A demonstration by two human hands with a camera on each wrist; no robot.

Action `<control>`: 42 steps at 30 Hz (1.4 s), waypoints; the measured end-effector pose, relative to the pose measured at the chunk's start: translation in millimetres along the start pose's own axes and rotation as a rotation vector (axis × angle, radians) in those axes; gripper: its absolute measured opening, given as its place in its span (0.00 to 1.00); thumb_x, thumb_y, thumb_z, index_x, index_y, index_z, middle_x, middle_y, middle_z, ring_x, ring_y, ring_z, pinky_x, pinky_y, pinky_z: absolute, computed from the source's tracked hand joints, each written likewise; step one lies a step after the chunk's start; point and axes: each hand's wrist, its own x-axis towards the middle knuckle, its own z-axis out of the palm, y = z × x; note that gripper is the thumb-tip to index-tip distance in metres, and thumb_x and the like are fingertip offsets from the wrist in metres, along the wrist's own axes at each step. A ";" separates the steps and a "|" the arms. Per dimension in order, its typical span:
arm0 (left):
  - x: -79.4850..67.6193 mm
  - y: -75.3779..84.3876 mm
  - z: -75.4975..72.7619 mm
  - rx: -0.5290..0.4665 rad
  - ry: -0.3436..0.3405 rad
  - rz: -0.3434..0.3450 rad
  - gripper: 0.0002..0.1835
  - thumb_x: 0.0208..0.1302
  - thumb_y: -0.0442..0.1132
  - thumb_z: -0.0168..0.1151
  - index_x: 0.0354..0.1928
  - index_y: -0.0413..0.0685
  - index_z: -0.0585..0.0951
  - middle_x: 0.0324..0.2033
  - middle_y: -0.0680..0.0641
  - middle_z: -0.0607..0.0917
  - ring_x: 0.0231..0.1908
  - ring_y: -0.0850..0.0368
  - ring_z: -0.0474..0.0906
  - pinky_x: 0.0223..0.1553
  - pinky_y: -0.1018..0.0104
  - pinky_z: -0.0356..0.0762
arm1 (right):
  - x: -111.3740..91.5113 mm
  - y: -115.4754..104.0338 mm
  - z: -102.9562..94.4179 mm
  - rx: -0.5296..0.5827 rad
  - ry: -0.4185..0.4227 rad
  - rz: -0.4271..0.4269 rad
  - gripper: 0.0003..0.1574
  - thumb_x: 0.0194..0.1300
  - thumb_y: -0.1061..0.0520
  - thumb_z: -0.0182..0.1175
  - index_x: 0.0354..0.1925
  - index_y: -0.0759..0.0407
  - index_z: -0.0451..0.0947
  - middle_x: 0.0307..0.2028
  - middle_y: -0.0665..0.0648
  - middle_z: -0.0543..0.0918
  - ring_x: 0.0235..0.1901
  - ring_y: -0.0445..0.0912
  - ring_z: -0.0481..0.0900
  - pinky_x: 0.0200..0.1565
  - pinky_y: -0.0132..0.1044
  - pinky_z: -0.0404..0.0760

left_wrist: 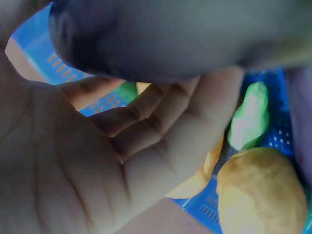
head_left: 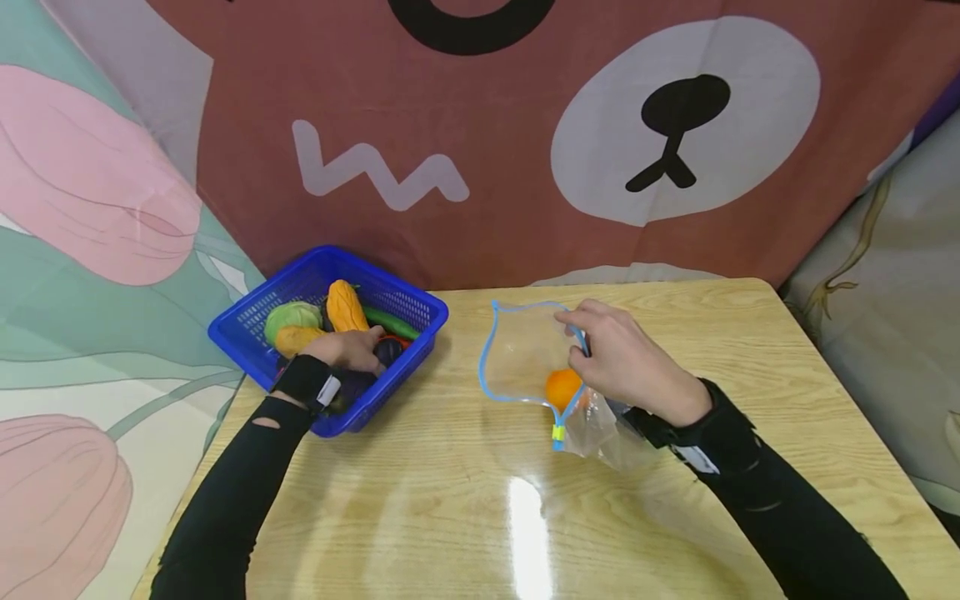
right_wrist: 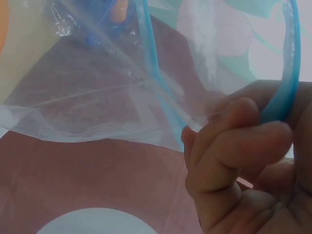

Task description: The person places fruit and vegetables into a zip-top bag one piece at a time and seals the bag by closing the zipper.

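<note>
My left hand (head_left: 351, 348) reaches into the blue basket (head_left: 360, 421), among toy vegetables. In the left wrist view a dark purple eggplant (left_wrist: 146, 41) crosses the top and hides the fingertips; I cannot tell whether the hand grips it. The palm faces the camera with nothing against it. At the middle right of the table, my right hand (head_left: 618, 350) pinches the blue-edged rim of a clear zip bag (head_left: 517, 354). The bag's mouth is spread wide, and a yellow slider sits at its near corner. An orange (head_left: 564, 388) lies inside the bag.
The basket also holds a green cabbage (head_left: 291, 318), an orange-yellow squash (head_left: 346, 307), a yellow potato-like piece (head_left: 296, 340) and a long green vegetable (head_left: 392, 322). Behind the wooden table (head_left: 420, 508) hangs a printed cloth (head_left: 510, 167).
</note>
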 end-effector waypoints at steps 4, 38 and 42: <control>-4.9 3.9 -9.3 0.014 0.118 0.023 0.41 0.52 0.50 0.65 0.63 0.37 0.61 0.49 0.33 0.76 0.48 0.40 0.74 0.44 0.50 0.74 | -0.8 -0.4 -1.6 -0.001 0.005 0.000 0.27 0.59 0.66 0.58 0.58 0.69 0.72 0.32 0.53 0.72 0.19 0.42 0.64 0.22 0.33 0.65; -45.7 144.0 -3.9 -0.761 0.731 0.900 0.48 0.56 0.48 0.66 0.71 0.54 0.46 0.60 0.41 0.67 0.50 0.49 0.75 0.47 0.55 0.76 | -3.4 1.4 -2.5 -0.003 0.002 0.037 0.27 0.59 0.66 0.58 0.58 0.69 0.72 0.33 0.53 0.72 0.20 0.43 0.64 0.22 0.34 0.67; -44.8 154.5 2.6 -0.694 0.727 0.972 0.47 0.53 0.34 0.69 0.69 0.49 0.49 0.58 0.42 0.69 0.50 0.50 0.75 0.50 0.57 0.75 | -2.5 0.9 -3.4 -0.013 0.006 0.041 0.27 0.59 0.65 0.59 0.58 0.69 0.72 0.33 0.54 0.72 0.20 0.43 0.64 0.22 0.34 0.67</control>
